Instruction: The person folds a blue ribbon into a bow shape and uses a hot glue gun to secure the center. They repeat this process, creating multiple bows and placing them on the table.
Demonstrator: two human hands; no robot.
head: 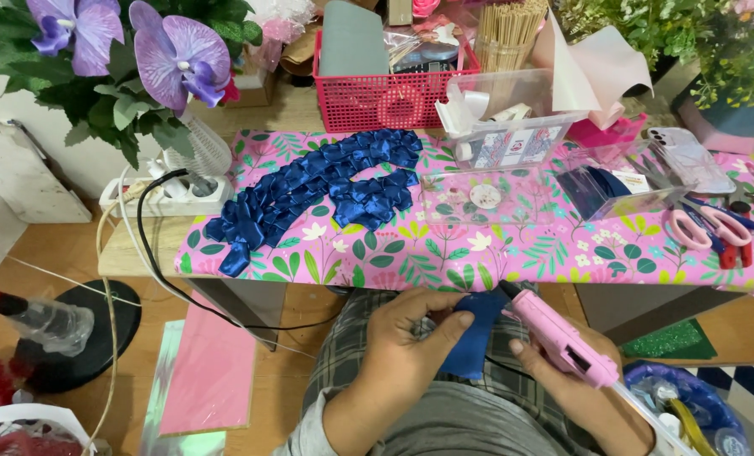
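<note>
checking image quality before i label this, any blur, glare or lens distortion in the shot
Head view: soft, even light with faint shadows; the left hand, the blue ribbon and the pink glue gun in the right hand are fairly sharp; mild glare on the clear boxes; the table edge bows slightly, a wide-lens effect.

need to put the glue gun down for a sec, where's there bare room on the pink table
The front strip of the floral table cover is bare, between the blue ribbon pieces and the pink scissors, just ahead of the left hand and right hand. The back by the red basket and the right end are crowded.
</note>
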